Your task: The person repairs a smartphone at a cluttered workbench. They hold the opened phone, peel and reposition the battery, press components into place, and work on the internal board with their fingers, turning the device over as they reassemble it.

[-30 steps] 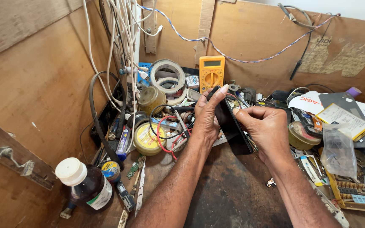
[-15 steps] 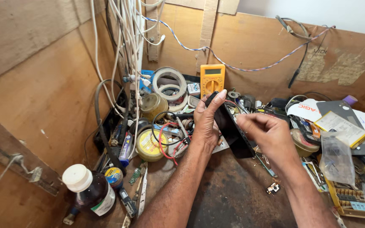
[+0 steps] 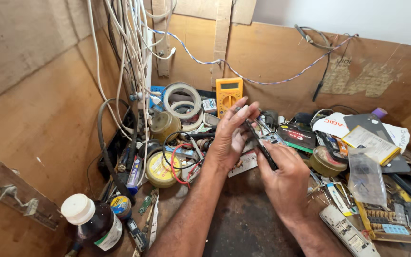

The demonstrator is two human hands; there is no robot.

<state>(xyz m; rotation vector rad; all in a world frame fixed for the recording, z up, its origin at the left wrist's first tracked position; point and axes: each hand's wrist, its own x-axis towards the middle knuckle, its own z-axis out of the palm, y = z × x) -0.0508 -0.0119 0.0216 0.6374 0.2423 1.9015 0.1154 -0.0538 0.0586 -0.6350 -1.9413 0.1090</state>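
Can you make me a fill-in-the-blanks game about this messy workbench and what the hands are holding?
1. Both hands, the left hand and the right hand, grip one thin ____ phone.
2. The meter against the back wall is ____.
3. The brown bottle has a ____ cap.

Missing words: black; yellow; white

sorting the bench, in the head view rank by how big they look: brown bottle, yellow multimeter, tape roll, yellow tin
1. brown bottle, though it is nearest the camera
2. tape roll
3. yellow multimeter and yellow tin look alike; no ranking
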